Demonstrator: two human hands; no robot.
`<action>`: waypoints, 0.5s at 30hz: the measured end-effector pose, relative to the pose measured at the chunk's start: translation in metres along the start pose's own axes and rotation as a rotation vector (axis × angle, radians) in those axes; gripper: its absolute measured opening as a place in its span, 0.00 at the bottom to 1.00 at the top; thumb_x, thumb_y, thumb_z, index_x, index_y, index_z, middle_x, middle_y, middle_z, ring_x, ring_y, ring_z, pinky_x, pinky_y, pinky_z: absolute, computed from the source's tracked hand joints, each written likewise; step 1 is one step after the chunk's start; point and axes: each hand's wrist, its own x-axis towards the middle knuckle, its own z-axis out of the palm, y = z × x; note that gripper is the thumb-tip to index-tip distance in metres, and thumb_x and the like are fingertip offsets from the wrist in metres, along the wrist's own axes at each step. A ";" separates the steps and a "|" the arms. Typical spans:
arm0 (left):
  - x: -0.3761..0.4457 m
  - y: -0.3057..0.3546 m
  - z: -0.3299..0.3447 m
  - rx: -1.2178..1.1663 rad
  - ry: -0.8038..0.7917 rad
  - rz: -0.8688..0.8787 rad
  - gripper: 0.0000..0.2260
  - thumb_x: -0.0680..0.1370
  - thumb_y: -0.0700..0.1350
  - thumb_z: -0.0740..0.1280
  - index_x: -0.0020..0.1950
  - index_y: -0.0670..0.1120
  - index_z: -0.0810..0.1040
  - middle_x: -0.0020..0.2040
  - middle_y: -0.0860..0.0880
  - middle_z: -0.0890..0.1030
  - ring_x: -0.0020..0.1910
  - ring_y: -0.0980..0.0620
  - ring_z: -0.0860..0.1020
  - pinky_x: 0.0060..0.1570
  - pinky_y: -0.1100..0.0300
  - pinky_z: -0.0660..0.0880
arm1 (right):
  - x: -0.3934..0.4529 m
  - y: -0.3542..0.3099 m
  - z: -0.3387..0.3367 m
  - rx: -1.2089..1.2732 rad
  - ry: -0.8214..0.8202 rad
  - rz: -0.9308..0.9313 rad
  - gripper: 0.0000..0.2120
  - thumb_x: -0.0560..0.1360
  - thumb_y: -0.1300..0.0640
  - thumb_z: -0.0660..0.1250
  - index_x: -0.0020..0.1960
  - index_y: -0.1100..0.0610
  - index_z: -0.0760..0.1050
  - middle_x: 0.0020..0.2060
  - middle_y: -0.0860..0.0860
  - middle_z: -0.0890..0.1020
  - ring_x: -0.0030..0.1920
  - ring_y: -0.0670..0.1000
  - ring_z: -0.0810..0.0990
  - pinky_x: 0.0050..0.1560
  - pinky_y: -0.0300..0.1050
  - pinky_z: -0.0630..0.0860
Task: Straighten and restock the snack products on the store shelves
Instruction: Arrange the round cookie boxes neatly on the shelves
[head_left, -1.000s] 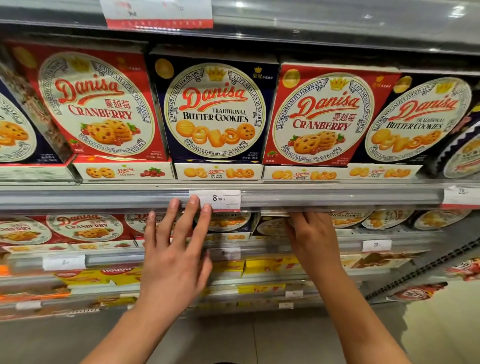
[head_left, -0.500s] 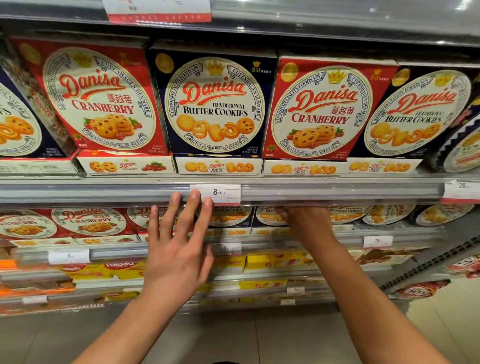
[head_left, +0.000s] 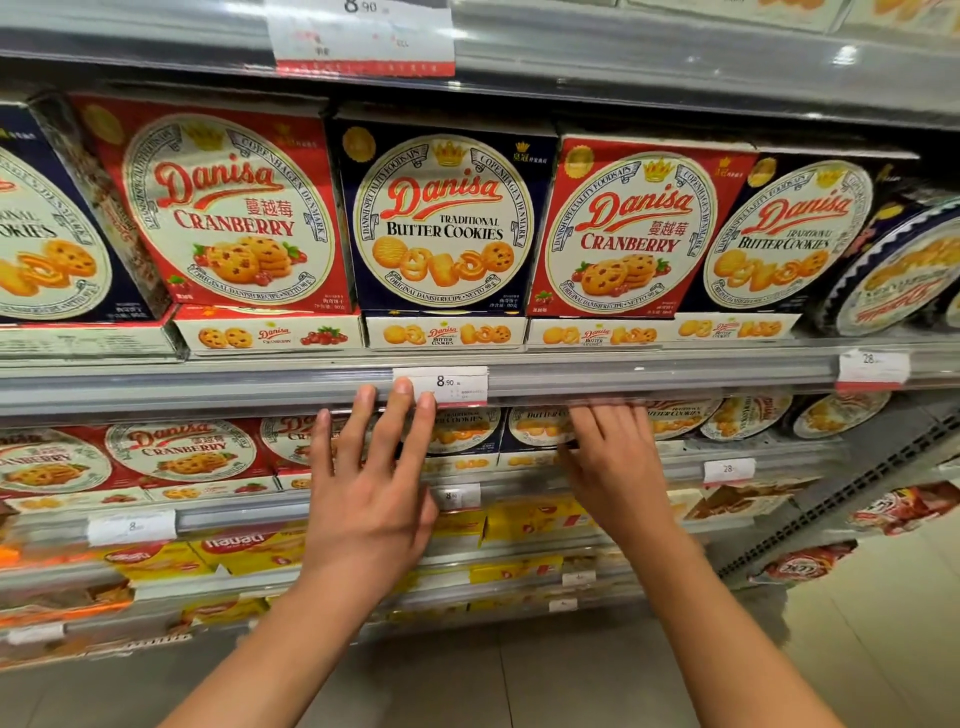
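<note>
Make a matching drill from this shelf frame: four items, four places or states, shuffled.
Items:
1. left hand
2. right hand
3. navy butter cookies box
4. 28 price tag

Places/states:
A. far right of the upper shelf rail
B. fingertips at the 8.90 tag
C. between two red cranberry boxes
D. reaching under the rail to the lower shelf

Pairs: 1-B, 2-D, 3-C, 4-A

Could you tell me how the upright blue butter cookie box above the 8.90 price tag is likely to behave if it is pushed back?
The blue box looks like stiff cardboard, so it should probably slide without buckling. Standing tall on another box, it may tip backward.
</note>
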 end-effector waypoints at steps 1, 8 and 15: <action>0.000 0.000 -0.001 -0.006 -0.007 -0.002 0.44 0.70 0.52 0.72 0.82 0.44 0.58 0.82 0.42 0.57 0.80 0.35 0.55 0.74 0.31 0.55 | -0.011 -0.003 -0.002 0.033 -0.009 -0.013 0.23 0.75 0.57 0.73 0.68 0.59 0.73 0.61 0.56 0.79 0.63 0.58 0.77 0.70 0.65 0.69; 0.000 0.003 -0.009 -0.051 -0.029 -0.019 0.45 0.67 0.50 0.75 0.81 0.44 0.60 0.80 0.41 0.62 0.79 0.36 0.59 0.73 0.31 0.56 | -0.021 -0.019 -0.054 0.137 0.201 -0.115 0.19 0.78 0.60 0.68 0.67 0.62 0.77 0.66 0.57 0.79 0.66 0.57 0.77 0.69 0.56 0.73; 0.001 -0.004 -0.013 -0.126 -0.009 0.026 0.41 0.71 0.49 0.73 0.81 0.44 0.61 0.80 0.42 0.62 0.79 0.36 0.59 0.73 0.32 0.59 | 0.046 -0.030 -0.140 -0.017 0.404 -0.062 0.21 0.78 0.58 0.66 0.69 0.65 0.74 0.67 0.61 0.76 0.67 0.60 0.75 0.68 0.59 0.72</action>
